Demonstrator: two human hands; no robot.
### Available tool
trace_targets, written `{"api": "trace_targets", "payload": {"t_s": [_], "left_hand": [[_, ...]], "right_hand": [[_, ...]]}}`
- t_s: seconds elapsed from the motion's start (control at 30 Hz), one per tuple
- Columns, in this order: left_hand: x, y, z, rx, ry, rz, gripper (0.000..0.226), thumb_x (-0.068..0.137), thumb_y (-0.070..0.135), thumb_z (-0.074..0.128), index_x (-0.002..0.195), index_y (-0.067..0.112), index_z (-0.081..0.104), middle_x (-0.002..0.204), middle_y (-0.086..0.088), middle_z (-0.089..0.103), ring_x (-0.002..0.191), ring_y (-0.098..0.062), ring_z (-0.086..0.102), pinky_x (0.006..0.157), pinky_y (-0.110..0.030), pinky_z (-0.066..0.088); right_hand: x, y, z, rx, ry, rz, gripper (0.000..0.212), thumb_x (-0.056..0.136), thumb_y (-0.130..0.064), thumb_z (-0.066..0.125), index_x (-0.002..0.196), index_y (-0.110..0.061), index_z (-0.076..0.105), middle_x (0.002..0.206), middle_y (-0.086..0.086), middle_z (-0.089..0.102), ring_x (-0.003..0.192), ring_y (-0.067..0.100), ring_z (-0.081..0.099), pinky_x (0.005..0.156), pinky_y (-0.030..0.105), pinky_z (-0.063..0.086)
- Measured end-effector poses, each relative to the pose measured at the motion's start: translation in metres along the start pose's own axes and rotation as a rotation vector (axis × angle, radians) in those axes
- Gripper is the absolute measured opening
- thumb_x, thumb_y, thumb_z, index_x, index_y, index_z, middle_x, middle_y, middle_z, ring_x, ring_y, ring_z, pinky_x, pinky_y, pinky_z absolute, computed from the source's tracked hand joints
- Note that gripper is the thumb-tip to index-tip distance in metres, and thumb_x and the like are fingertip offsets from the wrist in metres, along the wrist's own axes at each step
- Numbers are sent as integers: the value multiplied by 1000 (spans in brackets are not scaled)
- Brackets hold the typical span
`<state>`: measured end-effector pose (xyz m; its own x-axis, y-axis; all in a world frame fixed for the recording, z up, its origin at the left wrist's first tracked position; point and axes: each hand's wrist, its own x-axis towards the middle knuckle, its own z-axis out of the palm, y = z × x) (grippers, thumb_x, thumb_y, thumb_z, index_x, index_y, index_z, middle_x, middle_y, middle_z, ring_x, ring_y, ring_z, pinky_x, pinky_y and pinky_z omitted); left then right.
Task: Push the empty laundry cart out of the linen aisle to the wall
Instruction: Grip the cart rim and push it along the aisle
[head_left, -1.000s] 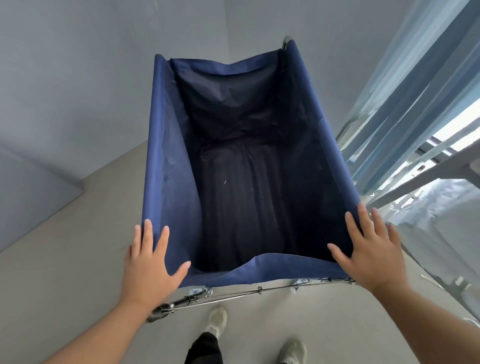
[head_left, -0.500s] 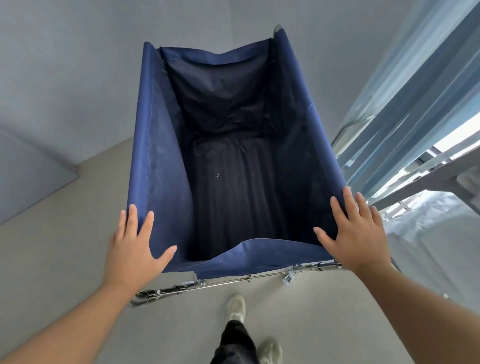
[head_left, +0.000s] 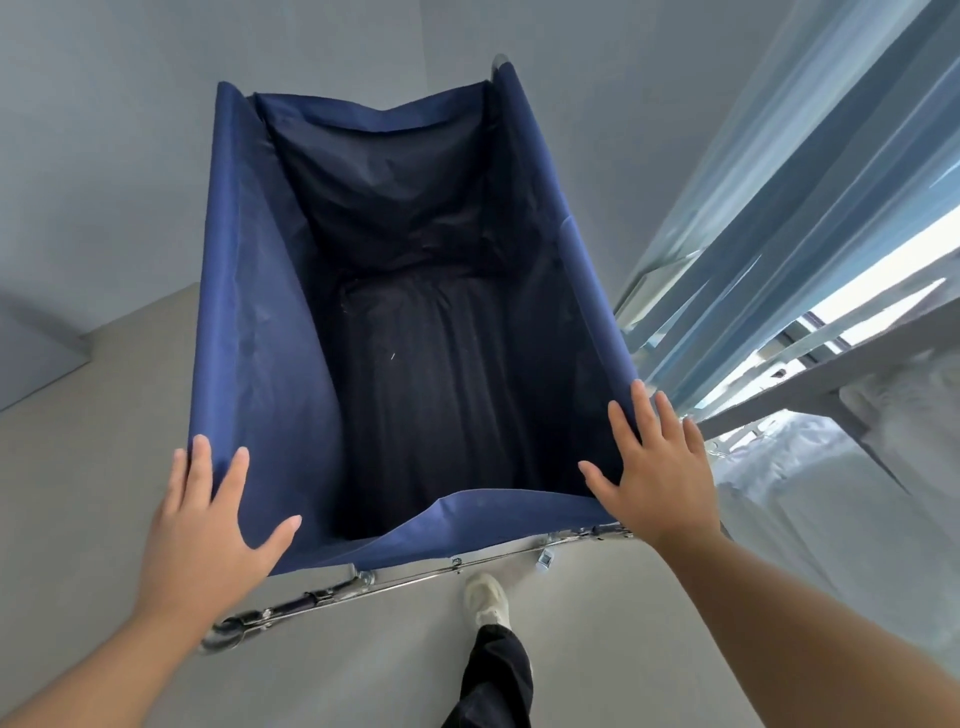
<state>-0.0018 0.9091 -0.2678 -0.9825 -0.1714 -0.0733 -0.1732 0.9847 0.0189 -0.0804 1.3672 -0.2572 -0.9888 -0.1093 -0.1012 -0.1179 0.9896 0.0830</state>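
The laundry cart (head_left: 249, 338) is a deep blue fabric bin on a metal frame (head_left: 415, 574), and its dark inside holds nothing. It stands right in front of me, with its far end close to the grey wall (head_left: 104, 156). My left hand (head_left: 208, 525) lies flat on the near left corner of the rim, fingers spread. On the near right corner my right hand (head_left: 654, 473) presses flat in the same way. Neither hand curls around the frame.
Metal shelving (head_left: 779, 234) runs along the right side, close to the cart's right wall. White linen in plastic (head_left: 810, 499) lies on a lower shelf. A grey panel (head_left: 31, 358) juts out at the left. My shoe (head_left: 485, 597) is on the pale floor behind the cart.
I have stepped forward behind the cart, one foot now leading. Both hands have stayed flat on the near corners, and the shelving has slid back along the right.
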Motion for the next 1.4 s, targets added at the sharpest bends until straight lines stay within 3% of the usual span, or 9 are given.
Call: {"api": "trace_targets", "payload": {"t_s": [0.2, 0.5, 1.23, 1.4], "left_hand": [[11, 20, -4, -22, -10, -35, 98, 73, 73, 40, 145, 8, 43, 160, -25, 21, 148, -44, 19, 104, -58, 41], [29, 49, -15, -46, -51, -105, 96, 73, 72, 41, 147, 12, 41, 162, -22, 17, 149, -42, 16, 103, -57, 41], [83, 96, -15, -24, -60, -189, 95, 74, 72, 48, 149, 15, 36, 163, -22, 14, 150, -42, 13, 108, -55, 36], [94, 109, -14, -6, -54, -214, 94, 75, 70, 56, 149, 15, 35, 163, -21, 13, 150, -41, 12, 108, -54, 37]], "right_hand": [[25, 16, 0, 8, 4, -36, 78, 89, -66, 35, 145, -13, 47, 163, 14, 27, 147, 38, 30, 114, 58, 32], [67, 36, -1, -11, 16, -89, 78, 89, -63, 37, 144, -10, 47, 161, 17, 27, 146, 42, 27, 112, 62, 26], [170, 72, -17, -40, -7, -180, 81, 89, -68, 31, 149, -15, 42, 164, 15, 22, 150, 37, 21, 118, 56, 24], [195, 82, -20, -24, -2, -208, 76, 92, -64, 41, 147, -13, 45, 163, 16, 25, 148, 39, 25, 116, 56, 27]]}}
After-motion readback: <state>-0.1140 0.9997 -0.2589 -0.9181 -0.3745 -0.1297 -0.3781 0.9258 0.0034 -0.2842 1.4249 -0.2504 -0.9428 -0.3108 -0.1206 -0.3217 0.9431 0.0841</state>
